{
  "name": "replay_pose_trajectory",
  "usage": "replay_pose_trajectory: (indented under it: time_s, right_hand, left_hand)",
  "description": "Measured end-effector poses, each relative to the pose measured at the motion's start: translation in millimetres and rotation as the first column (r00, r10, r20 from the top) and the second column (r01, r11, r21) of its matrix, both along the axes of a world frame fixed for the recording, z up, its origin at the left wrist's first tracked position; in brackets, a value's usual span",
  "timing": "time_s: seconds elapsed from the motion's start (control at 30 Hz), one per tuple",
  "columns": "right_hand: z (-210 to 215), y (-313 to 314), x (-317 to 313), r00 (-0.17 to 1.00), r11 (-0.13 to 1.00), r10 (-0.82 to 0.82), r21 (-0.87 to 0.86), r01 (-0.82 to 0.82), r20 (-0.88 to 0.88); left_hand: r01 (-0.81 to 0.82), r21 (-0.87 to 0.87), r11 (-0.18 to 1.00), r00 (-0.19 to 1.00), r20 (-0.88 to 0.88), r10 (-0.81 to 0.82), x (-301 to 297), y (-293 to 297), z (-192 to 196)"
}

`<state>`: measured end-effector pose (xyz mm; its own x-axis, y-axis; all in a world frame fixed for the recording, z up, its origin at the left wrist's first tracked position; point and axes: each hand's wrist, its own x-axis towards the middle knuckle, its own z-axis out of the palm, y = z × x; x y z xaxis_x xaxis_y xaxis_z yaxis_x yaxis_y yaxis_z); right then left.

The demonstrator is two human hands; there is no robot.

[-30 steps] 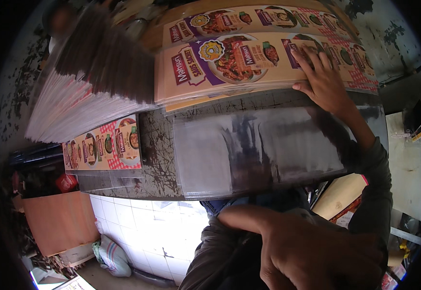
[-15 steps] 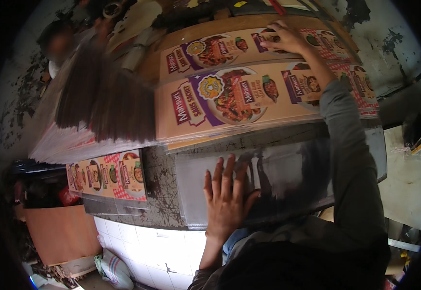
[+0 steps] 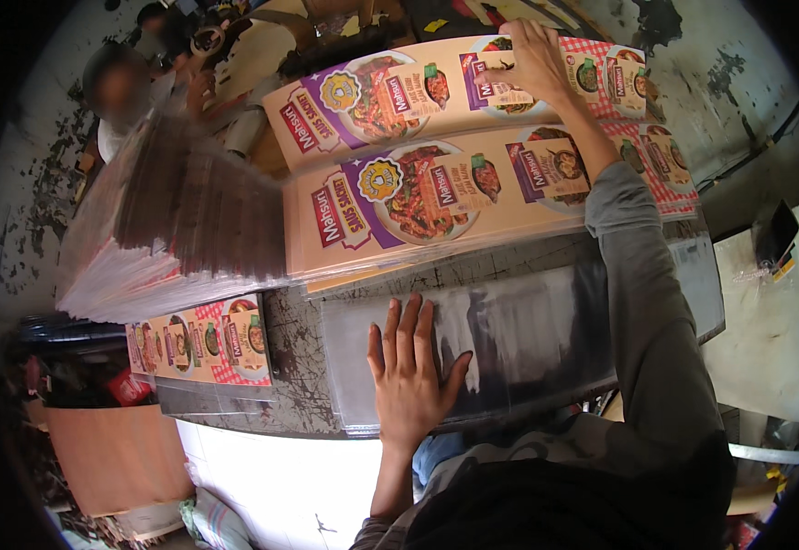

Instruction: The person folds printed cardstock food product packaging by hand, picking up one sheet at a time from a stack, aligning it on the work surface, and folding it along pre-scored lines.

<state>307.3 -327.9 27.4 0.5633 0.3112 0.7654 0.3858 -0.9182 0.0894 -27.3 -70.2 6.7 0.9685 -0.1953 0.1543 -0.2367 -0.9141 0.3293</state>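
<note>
My right hand point(image 3: 532, 66) grips the far edge of a long printed sheet point(image 3: 390, 96), its fingers over the edge and the thumb on the face. This sheet shows pictured dishes and purple and red-checked areas, and it bows upward. A second printed panel point(image 3: 445, 197) of the same design lies nearer, with clear plastic along its near edge. My left hand point(image 3: 413, 376) rests flat, fingers spread, on a stack of clear plastic sheets point(image 3: 546, 339) at the near table edge. Left of the panels, a thick fanned stack of plastic-covered sheets point(image 3: 188, 215) leans over.
A smaller printed piece point(image 3: 202, 339) lies on the scratched dark table point(image 3: 298, 362) at the left. Below it are a brown board point(image 3: 120, 458) and a white sack point(image 3: 220, 518). People point(image 3: 120, 96) sit at the far left. A pale panel point(image 3: 775, 321) stands at the right.
My right hand has lifted the far edge of the printed sheet, which now bows up. My left hand stays flat on the plastic. The whole view has shifted slightly.
</note>
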Motion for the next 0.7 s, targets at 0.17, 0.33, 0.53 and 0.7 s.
replay_pose_trajectory:
  time_s: [0.17, 0.33, 0.53, 0.7]
  right_hand:
    - [35, -13, -25, 0.997, 0.989, 0.049, -0.14, -0.041, 0.055]
    - [83, -20, -101, 0.941, 0.93, 0.089, -0.365, 0.039, 0.326]
    - [99, -34, -179, 0.991, 0.978, 0.005, -0.208, 0.024, 0.136]
    - [114, -19, -204, 0.937, 0.999, 0.014, -0.024, -0.024, -0.35]
  left_hand:
    - [-0.019, -0.077, 0.997, 0.994, 0.104, 0.027, -6, 3, -7]
    - [0.151, -0.119, 0.981, 0.987, 0.066, -0.144, -11, 16, 1]
    - [0.28, 0.074, 0.957, 0.954, 0.088, -0.286, 11, 40, 24]
    - [0.376, 0.114, 0.919, 0.914, 0.115, -0.389, 40, 36, 12]
